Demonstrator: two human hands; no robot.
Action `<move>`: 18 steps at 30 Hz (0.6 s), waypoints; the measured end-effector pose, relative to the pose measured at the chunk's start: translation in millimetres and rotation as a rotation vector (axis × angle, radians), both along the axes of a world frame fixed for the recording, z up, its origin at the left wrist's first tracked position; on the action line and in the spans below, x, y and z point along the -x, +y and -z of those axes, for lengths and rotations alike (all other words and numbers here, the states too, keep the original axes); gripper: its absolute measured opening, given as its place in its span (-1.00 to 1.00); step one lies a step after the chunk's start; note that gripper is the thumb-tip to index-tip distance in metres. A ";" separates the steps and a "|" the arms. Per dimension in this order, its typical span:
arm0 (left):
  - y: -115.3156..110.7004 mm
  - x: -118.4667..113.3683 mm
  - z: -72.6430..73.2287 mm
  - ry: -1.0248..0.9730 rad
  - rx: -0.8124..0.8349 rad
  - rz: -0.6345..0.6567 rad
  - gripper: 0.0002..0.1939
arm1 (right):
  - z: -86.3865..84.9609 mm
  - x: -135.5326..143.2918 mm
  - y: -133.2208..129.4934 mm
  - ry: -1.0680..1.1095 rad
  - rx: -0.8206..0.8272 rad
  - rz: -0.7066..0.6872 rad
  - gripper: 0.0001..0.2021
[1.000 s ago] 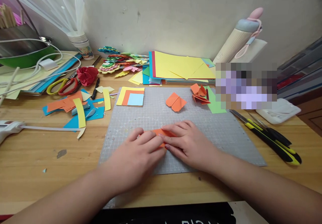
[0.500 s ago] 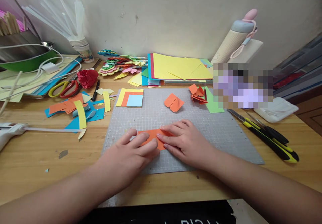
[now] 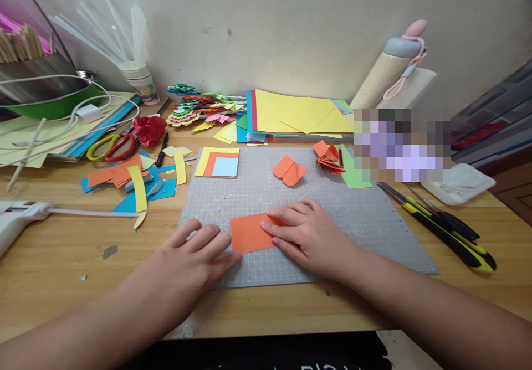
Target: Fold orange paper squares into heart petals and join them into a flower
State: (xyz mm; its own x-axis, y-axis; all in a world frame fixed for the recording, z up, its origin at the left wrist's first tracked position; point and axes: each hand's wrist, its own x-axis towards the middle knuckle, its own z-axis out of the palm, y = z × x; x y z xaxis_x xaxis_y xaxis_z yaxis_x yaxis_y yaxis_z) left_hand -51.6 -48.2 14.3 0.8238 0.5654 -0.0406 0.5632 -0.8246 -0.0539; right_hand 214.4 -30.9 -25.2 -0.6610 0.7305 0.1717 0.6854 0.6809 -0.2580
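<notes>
We are sliding our left hand point(image 3: 195, 253) off the orange paper point(image 3: 248, 233), fingers flat and empty beside it; our right hand point(image 3: 305, 237) is still pressing it onto the mat point(image 3: 366, 220), crease finished.

Your one head-worn camera looks forward and down from close above the cutting mat point(image 3: 366, 220), taking in the wooden desk point(image 3: 54, 270) as far as the wall point(image 3: 291, 26) behind
</notes>
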 end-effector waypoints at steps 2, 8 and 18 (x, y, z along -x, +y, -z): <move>-1.4 4.9 0.2 -0.004 0.017 -0.018 -0.61 | 0.0 -0.1 0.3 0.001 -0.001 -0.002 -0.72; -4.5 12.1 -1.0 -0.027 0.057 -0.043 -0.55 | 1.6 -1.0 0.4 0.005 -0.001 -0.006 -0.72; 24.5 -34.8 2.4 -0.199 0.125 -0.418 -0.50 | -10.2 5.0 6.3 -0.044 0.059 -0.043 -0.75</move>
State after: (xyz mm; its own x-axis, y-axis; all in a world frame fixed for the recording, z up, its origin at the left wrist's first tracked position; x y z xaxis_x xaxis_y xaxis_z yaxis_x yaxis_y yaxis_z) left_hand -16.8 -23.6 11.9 0.5258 0.8506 0.0059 0.8372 -0.5187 0.1733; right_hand 209.4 -24.7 -15.0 -0.6980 0.7091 0.0997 0.6673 0.6947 -0.2687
